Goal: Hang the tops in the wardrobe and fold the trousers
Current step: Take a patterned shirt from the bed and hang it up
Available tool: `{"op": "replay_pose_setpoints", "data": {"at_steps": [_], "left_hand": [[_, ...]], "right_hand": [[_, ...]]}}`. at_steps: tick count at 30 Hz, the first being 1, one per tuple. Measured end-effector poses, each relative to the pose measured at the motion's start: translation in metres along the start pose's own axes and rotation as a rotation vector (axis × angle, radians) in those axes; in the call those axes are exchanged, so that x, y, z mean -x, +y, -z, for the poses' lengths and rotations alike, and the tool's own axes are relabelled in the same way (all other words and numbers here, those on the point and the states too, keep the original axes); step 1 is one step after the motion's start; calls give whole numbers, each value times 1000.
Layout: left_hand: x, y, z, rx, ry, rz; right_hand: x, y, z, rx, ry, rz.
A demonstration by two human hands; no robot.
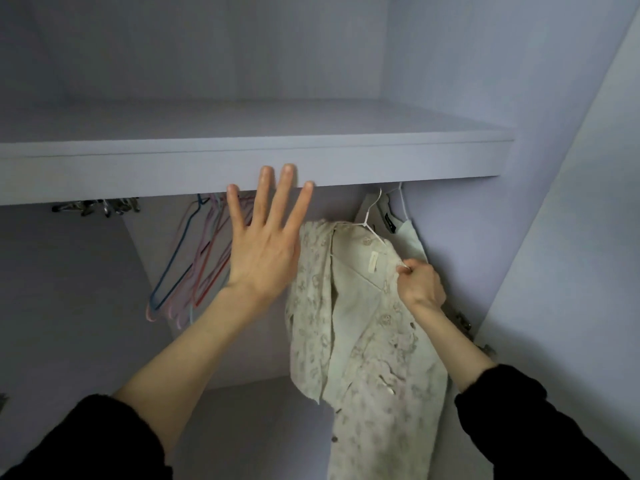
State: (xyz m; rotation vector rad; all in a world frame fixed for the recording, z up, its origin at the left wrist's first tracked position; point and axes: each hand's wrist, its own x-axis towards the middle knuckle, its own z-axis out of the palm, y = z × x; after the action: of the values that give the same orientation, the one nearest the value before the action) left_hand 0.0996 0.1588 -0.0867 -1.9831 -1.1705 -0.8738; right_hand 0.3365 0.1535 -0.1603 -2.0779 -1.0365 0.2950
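Cream floral lace blouse (367, 306) hangs on a thin white wire hanger (372, 220) at the wardrobe's right end, the right hand (420, 282) pinching its collar while the left hand (266, 244) is spread flat, holding nothing; best to tug the shoulders level so it sits square. Nearby, a pale green top (414, 240) crowds the corner, and empty coloured wire hangers (194, 258) dangle left under the lilac shelf (346, 157)

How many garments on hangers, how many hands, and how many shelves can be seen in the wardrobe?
Garments on hangers: 2, a floral cream blouse and a pale green top behind it
Hands: 2, left hand and right hand
Shelves: 1, the shelf
Total: 5
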Motion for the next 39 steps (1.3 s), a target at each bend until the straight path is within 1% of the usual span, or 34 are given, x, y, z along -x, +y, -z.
{"op": "replay_pose_setpoints", "data": {"at_steps": [4, 10, 15, 22, 26, 30, 34, 39], "left_hand": [[0, -3, -10, -107, 43, -23], [0, -4, -18, -132, 64, -26], [0, -7, -25, -123, 91, -35], [-1, -9, -32, -142, 136, -35], [-1, -9, -30, -128, 131, -29], [0, -8, -27, -122, 110, -21], [-1, -5, -21, -100, 50, -3], [3, 1, -10, 9, -10, 28]], "right_hand": [[-24, -17, -9, -109, 78, 22], [-60, -44, -22, -229, 137, -47], [-79, -56, -35, -199, 125, -42], [-90, -43, -44, -142, 102, -74], [-101, -32, -27, -114, 163, -123], [-103, -29, -19, -79, 221, -131], [-97, -30, -18, -49, 171, -81], [-70, -20, -11, -7, 0, 44]]}}
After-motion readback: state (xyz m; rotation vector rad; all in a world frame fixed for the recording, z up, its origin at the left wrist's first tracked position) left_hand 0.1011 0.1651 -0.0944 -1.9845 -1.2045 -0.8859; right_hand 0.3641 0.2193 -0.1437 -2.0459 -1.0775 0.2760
